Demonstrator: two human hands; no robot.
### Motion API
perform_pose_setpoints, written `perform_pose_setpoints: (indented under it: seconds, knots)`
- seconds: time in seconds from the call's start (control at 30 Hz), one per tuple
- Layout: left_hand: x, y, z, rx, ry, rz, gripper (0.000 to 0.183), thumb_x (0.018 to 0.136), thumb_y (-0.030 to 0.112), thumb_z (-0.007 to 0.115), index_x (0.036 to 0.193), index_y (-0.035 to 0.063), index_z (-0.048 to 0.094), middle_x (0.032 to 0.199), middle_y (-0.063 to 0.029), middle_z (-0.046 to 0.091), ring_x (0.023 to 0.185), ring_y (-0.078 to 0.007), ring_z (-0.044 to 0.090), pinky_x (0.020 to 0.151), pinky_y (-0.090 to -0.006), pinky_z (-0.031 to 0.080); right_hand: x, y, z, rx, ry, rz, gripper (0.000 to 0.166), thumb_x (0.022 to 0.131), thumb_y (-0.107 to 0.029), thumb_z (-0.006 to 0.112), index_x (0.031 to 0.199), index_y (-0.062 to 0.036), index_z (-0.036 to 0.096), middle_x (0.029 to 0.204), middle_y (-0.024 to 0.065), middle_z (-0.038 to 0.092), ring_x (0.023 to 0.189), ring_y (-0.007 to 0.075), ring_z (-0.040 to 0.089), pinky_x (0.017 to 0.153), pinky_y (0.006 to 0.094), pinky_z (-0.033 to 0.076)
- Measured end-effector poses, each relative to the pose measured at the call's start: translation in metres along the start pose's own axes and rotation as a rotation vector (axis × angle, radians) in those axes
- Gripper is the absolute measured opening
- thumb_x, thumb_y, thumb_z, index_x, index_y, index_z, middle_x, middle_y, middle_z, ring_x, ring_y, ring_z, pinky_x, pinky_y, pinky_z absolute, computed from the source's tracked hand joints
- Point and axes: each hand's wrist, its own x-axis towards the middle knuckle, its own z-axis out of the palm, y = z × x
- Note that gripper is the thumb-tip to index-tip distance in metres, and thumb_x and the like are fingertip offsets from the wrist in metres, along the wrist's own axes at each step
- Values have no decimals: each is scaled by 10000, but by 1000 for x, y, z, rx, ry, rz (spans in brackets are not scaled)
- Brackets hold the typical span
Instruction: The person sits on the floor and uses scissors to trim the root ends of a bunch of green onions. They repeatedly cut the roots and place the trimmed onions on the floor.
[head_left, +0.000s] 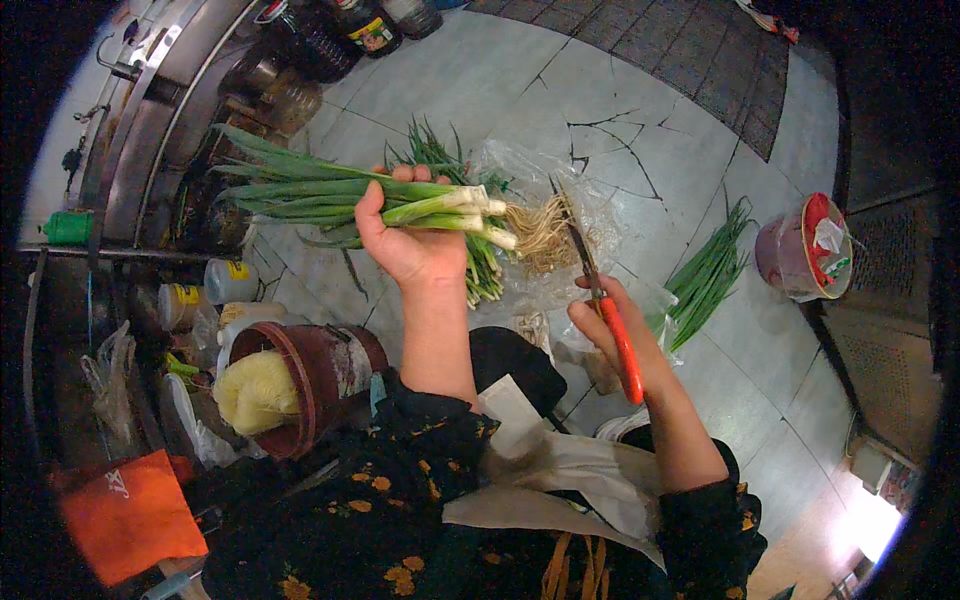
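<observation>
My left hand (420, 240) grips a bunch of scallions (322, 191), their green tops pointing left and their pale ends right. Those white ends look cut flat. In my right hand (622, 330) is a pair of scissors with red handles (619, 349); the dark blades (576, 229) point up and away from me. Between the scallion ends and the blades lies a heap of stringy scallion roots (541, 238) on a clear plastic bag (517, 161). More scallions (484, 274) rest on the floor, partly hidden beneath the held bunch.
Another pile of green scallions (709, 277) lies on the tiled floor at right, near a bucket with a red liner (795, 247). At left a brown bucket (330, 382) holds pale noodle-like strands (255, 392). Large dark bottles (311, 37) stand along the steel counter. Cracked tiles (630, 150) show ahead.
</observation>
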Motion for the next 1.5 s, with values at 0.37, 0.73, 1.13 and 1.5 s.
perform_pose_setpoints:
  seconds: [0.37, 0.73, 1.13, 1.5]
  knots:
    - [2, -1, 3, 27, 198, 45, 211, 761, 259, 570, 891, 108, 501, 837, -24, 526, 851, -176, 502, 790, -334, 402, -16, -20, -9, 448, -1, 52, 399, 869, -393, 418, 1071, -49, 439, 675, -19, 419, 521, 54, 359, 459, 193, 287]
    - [-6, -3, 12, 142, 200, 285, 275, 786, 297, 564, 883, 45, 509, 862, -59, 518, 856, -175, 501, 800, -316, 399, -23, -7, 15, 211, -154, 23, 584, 785, -506, 504, 1093, -17, 424, 698, -1, 426, 593, 78, 378, 521, 218, 306]
    - [-12, -9, 15, 177, 133, 299, 252, 799, 290, 549, 887, 56, 519, 850, -43, 533, 826, -158, 518, 764, -301, 415, -21, -11, 23, 285, -200, 59, 509, 835, -463, 445, 1101, -30, 420, 727, 18, 452, 583, 78, 396, 522, 208, 315]
    - [-18, -15, 18, 184, 123, 255, 241, 803, 257, 537, 950, 75, 478, 879, -43, 513, 817, -149, 512, 737, -303, 428, -18, -16, 24, 414, -176, 108, 464, 880, -470, 353, 1042, -41, 420, 627, -5, 406, 473, 63, 357, 409, 204, 284]
